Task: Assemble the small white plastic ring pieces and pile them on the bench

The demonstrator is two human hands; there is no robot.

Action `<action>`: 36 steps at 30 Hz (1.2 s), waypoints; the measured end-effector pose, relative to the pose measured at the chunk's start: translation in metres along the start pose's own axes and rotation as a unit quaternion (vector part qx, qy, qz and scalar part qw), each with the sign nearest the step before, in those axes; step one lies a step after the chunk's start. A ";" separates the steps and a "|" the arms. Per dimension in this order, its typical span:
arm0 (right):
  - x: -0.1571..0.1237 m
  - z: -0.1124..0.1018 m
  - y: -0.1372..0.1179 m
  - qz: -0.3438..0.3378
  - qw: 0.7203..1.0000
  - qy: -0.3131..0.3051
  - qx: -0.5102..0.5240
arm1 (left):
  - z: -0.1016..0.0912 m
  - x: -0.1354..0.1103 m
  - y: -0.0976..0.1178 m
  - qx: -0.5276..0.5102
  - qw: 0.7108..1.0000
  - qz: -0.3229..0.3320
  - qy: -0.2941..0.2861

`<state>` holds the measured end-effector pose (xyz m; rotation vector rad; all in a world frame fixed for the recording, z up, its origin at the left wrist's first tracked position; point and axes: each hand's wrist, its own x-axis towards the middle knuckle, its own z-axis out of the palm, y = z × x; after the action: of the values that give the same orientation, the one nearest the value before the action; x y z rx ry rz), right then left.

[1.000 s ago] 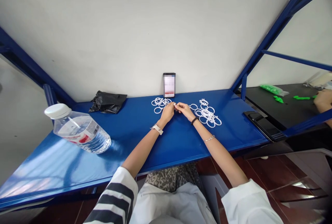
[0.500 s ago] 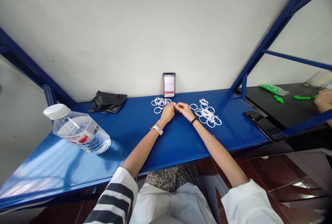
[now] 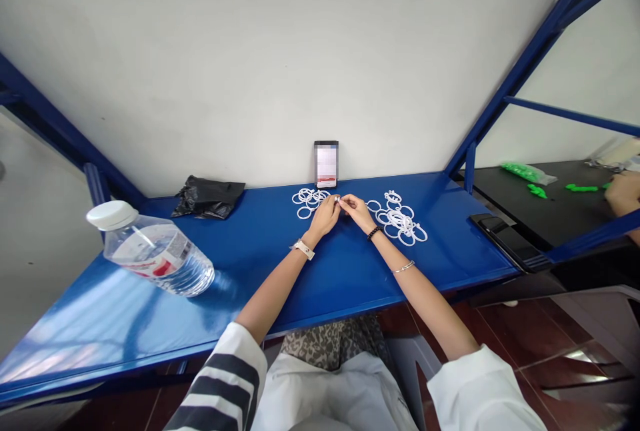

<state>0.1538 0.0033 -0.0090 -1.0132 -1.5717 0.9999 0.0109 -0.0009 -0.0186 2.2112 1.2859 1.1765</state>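
My left hand (image 3: 326, 214) and my right hand (image 3: 357, 210) meet over the blue table, fingertips pinched close together. Between them shows a small white bit (image 3: 337, 199), most likely part of a white ring; the fingers cover the rest. Just beyond my left hand lies a small group of white plastic rings (image 3: 304, 212), each with a little knob. To the right of my right hand is a larger heap of white rings (image 3: 400, 221), several of them overlapping.
A phone (image 3: 327, 164) leans upright against the wall. On the left stand a large water bottle (image 3: 160, 254) and a black plastic bag (image 3: 210, 196). A dark phone (image 3: 507, 241) lies at the right edge. Another person's hand (image 3: 625, 192) is near green pieces (image 3: 580, 187) at the far right.
Both hands stay in nearly the same place, with only slight finger movement around the small white piece. The rings on the table have not moved.
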 end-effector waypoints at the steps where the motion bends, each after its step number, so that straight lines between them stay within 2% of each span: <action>1: 0.000 0.000 0.000 -0.002 1.000 0.000 -0.001 | 0.000 0.000 0.001 -0.003 1.000 -0.004 -0.004; 8: 0.002 -0.002 0.003 -0.023 0.999 0.011 -0.037 | -0.002 -0.001 0.003 -0.004 1.000 -0.014 -0.010; 16: 0.000 -0.001 0.001 -0.041 0.996 0.009 -0.079 | -0.001 0.000 0.000 0.006 1.000 0.021 0.004; 31: -0.002 0.003 -0.006 -0.018 1.000 0.009 -0.006 | -0.002 0.002 0.002 -0.004 1.000 0.007 0.000; 36: -0.002 0.002 -0.006 -0.023 0.999 -0.023 0.015 | -0.003 0.001 0.003 -0.015 1.000 0.002 -0.014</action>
<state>0.1514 -0.0009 -0.0039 -0.9364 -1.6069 1.0190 0.0109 -0.0022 -0.0146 2.2020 1.2440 1.1546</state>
